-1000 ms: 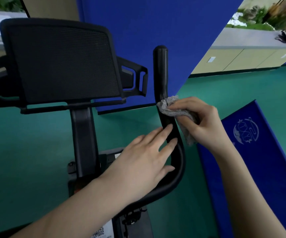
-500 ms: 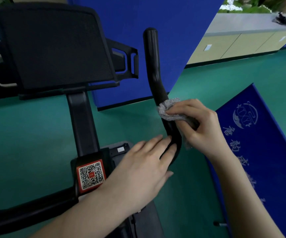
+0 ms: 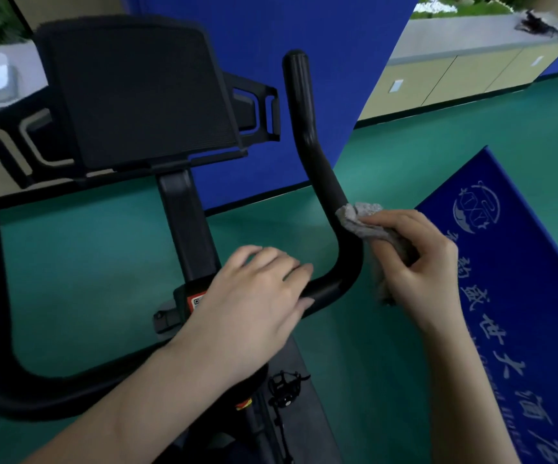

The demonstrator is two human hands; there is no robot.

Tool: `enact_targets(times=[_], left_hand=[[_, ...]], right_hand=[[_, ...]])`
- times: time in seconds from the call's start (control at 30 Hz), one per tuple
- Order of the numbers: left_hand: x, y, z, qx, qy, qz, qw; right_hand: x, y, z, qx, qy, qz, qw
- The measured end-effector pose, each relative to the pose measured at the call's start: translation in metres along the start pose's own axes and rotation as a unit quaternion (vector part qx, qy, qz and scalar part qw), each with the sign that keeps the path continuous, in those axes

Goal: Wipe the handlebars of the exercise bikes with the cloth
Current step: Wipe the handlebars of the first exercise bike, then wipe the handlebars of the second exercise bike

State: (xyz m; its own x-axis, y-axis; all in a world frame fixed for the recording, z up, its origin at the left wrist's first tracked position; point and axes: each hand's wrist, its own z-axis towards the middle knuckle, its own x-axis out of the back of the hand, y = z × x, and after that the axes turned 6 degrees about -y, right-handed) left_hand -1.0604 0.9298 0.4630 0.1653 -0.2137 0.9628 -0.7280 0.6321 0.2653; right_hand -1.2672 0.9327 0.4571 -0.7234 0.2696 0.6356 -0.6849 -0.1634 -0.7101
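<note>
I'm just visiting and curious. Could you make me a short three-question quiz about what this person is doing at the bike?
1. True or false: the right hand holds the cloth against the handlebar.
2. Where does the left hand rest? A) on the handlebar's lower bend B) on the black panel C) on the blue mat
3. Fill in: the floor is ____.

Key: 1 true; 2 A; 3 green

The scene is evenly, rather dimly lit. Edges are bent by wide-angle distortion, and corners are blurred.
</note>
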Motion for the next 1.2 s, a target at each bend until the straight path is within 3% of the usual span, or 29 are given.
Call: enact_targets(times=[0.27,0.67,0.93,1.2], left_hand=[[0.014,-0.036,-0.031,0.012,0.028,-0.014,0.999],[0.025,-0.085,-0.087,0.036,0.061,-0.014,0.997],[0.017,-0.075,-0.162,0.145,0.106,0.014,0.984],[-0.007,-0.065,-0.274,0.327,0.117,0.025,0.938]], right_hand=[[-0.024,-0.049,-0.018,-0.079,0.063,0.042,0.994],[-0.077,-0.125,-0.032,-0.046,0.03,0.054,0.997],[-0.094,-0.148,-0.058,0.006,-0.033,0.14,0.99],[-0.142,-0.198,-0.097,0.092,-0.167,0.201,0.961]])
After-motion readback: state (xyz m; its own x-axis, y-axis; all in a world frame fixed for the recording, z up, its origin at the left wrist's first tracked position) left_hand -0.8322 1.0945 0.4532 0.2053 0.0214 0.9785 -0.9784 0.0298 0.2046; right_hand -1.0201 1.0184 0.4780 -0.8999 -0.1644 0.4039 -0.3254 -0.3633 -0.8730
